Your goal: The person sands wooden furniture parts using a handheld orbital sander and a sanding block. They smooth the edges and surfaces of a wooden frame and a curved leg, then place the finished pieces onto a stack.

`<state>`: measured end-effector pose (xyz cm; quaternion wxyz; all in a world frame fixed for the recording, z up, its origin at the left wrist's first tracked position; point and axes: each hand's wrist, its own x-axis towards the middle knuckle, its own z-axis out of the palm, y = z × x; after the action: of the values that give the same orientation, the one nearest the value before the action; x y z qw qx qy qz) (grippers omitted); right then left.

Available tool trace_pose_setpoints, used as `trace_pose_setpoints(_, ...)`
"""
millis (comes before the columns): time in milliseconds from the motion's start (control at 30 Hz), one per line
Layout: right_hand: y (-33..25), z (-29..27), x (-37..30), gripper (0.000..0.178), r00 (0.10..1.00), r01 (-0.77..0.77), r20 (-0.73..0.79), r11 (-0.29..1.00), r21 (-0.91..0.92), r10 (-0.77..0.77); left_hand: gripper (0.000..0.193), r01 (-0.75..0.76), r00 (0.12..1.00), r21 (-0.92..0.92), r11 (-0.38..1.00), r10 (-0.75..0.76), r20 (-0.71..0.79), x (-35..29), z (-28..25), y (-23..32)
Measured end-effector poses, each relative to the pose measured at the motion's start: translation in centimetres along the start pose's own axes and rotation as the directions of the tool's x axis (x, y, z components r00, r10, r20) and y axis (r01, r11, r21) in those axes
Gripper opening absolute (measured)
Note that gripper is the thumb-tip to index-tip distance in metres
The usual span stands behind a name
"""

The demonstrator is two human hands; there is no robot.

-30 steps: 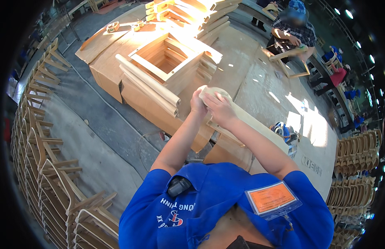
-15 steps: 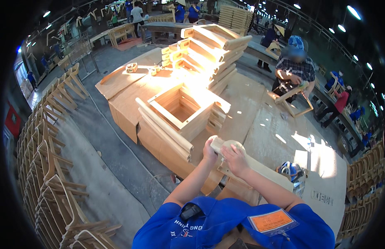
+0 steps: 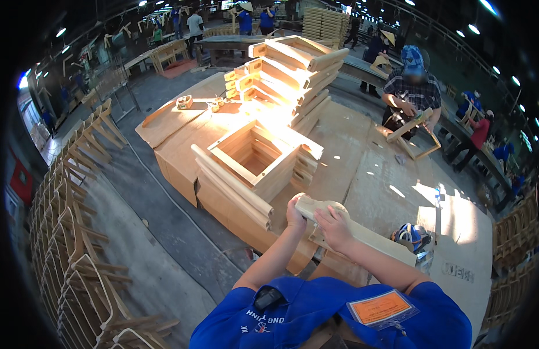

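A long pale wooden furniture part (image 3: 379,243) lies in front of me, running from my hands towards the lower right. My left hand (image 3: 296,213) is wrapped round its far end, thumb on top. My right hand (image 3: 333,228) presses down on the wood just beside it, fingers bent over a round pale sandpaper disc (image 3: 339,206), mostly covered by the hand. Beyond my hands stands a square stack of wooden frames (image 3: 252,179), hollow in the middle. Rounded wooden rails (image 3: 231,189) run along its left side.
The worktable (image 3: 354,168) is covered with cardboard. A taller stack of frames (image 3: 313,61) stands behind, in bright light. A blue-and-white bundle (image 3: 410,235) lies at right. Across the table a person (image 3: 412,96) handles a wooden frame. Rows of chair frames (image 3: 77,256) line the left floor.
My view has shifted slightly. The right hand has moved a little over the wood, and less of the disc shows; the left hand keeps its grip.
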<state>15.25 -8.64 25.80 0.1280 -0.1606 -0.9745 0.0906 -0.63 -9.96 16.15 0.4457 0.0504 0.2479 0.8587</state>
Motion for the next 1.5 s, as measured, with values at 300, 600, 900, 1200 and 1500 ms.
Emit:
trace_pose_setpoints(300,1.3,2.7,0.8,0.048,1.0,-0.007,0.008,0.999,0.033,0.006,0.046,0.071,0.996,-0.056,0.996,-0.074,-0.051,-0.4,1.2,0.7)
trace_pose_setpoints(600,2.1,-2.2,-7.6,0.044,0.969,-0.237,0.066,0.971,-0.016,0.237,0.039,0.014,0.997,-0.042,0.999,-0.017,-0.07,-0.3,0.6,-0.3)
trace_pose_setpoints(900,-0.9,2.4,2.5,0.043,0.998,-0.04,-0.047,0.999,0.028,0.041,0.051,0.063,0.97,0.013,0.998,-0.058,-0.234,-0.4,1.9,0.6)
trace_pose_setpoints(1200,7.3,-5.9,-20.5,0.047,0.908,-0.419,-0.065,0.901,-0.115,0.414,0.028,0.079,0.996,0.158,0.984,-0.074,-0.039,-0.4,1.7,1.9)
trace_pose_setpoints(1500,2.9,-1.7,-10.8,0.042,0.924,-0.334,-0.247,0.93,-0.156,0.29,0.024,-0.29,0.956,0.947,0.139,0.08,0.281,0.7,1.8,5.3)
